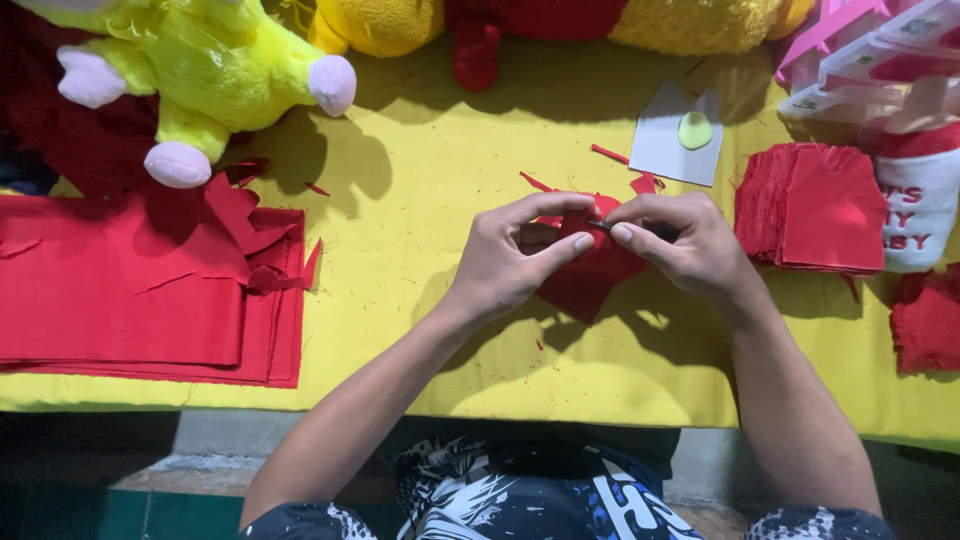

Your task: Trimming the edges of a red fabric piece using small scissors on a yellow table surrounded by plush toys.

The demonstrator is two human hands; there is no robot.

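Both hands are meeting over the middle of the yellow cloth (480,150) that covers the table. The left hand (515,255) is curling its fingers and thumb together, pinching the near edge of a small piece of red felt (585,280). The right hand (690,245) is pinching the same piece from the other side, fingertips nearly touching those of the left, and something thin and dark is showing between them; I cannot tell what it is. The felt is hanging below and between the two hands, just above the cloth.

Just beyond the hands, small red scraps (610,155) are lying scattered, and past them a grey card (665,150) is carrying a pale green oval (695,130). Just right of the right hand a neat stack of cut red pieces (815,205) is sitting, with a red and white soft toy (920,200) beside it. Well off to the left of the left hand, folded red fabric (130,290) is lying flat, and beyond it a bright yellow plush toy (200,70) is resting on the cloth.
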